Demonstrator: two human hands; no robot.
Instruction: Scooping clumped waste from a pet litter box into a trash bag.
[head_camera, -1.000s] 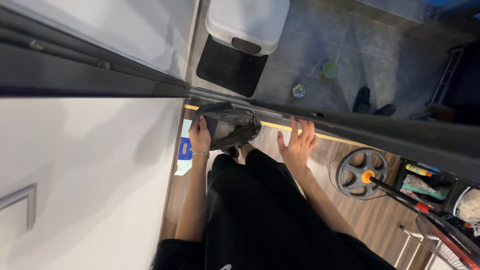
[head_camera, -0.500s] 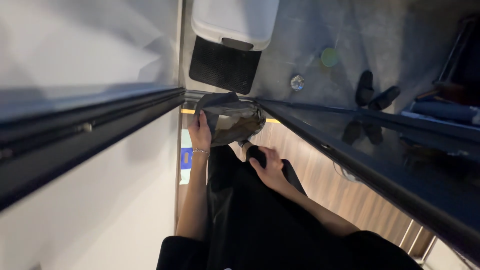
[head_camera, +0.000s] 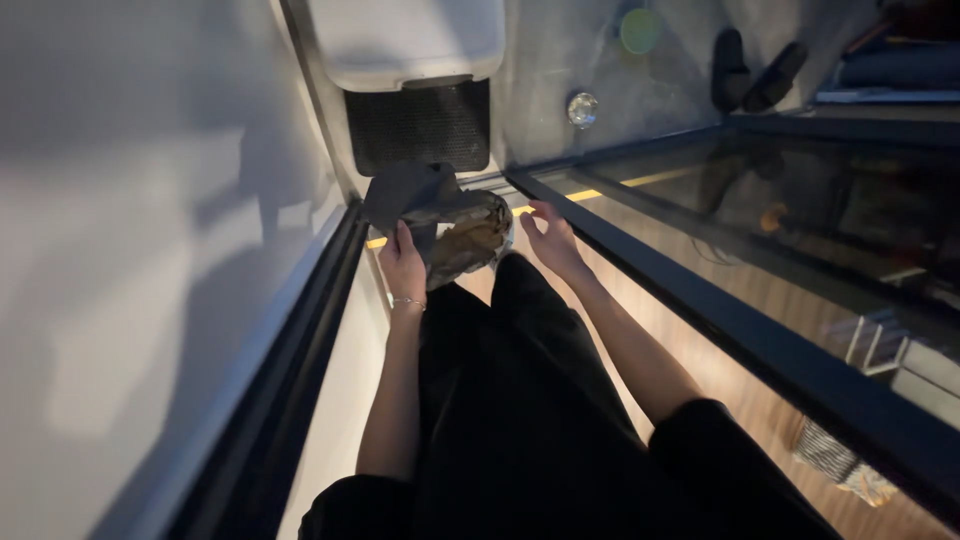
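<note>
We are gripping the crumpled grey bag (head_camera: 440, 215) firmly in our left hand (head_camera: 403, 265), keeping our empty right hand (head_camera: 550, 238), fingers loosely spread, close enough to steady its sagging open side.

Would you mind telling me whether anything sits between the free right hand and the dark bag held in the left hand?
Nothing visible does. The right hand hovers open just beside the bag, which the left hand grips, with only open air between them.

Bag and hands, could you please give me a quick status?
Left hand grips grey bag. Right hand open, beside bag, not touching. Black door frame close on right.
</note>
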